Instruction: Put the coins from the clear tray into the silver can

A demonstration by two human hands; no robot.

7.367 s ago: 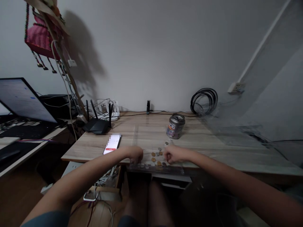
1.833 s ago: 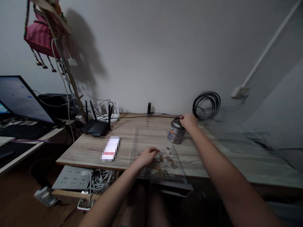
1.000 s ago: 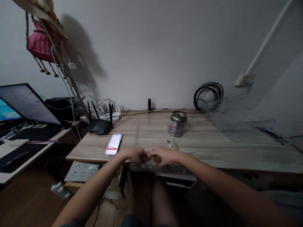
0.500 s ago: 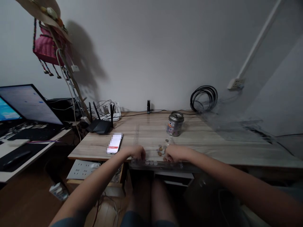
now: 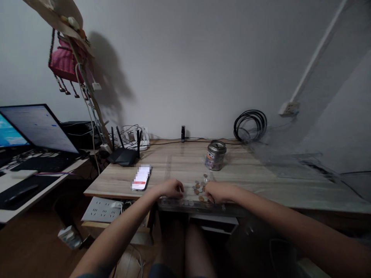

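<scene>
Wooden desk (image 5: 261, 181) against a plain wall: one tin can (image 5: 215, 155) stands at its far middle, and loose coins (image 5: 198, 186) lie on a clear tray (image 5: 174, 170) at the near edge. About ten coins show; I cannot count them exactly. Most seem not yet gathered. Left hand (image 5: 173, 188) and right hand (image 5: 216, 192) rest curled beside the coins; whether either holds one, I cannot tell. One phone (image 5: 141, 178) lies left.

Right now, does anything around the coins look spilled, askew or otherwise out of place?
Nothing looks damaged. Coins lie scattered loose in a clear tray between the left hand and right hand, near the upright tin can. The tray overhangs the desk edge.
</scene>
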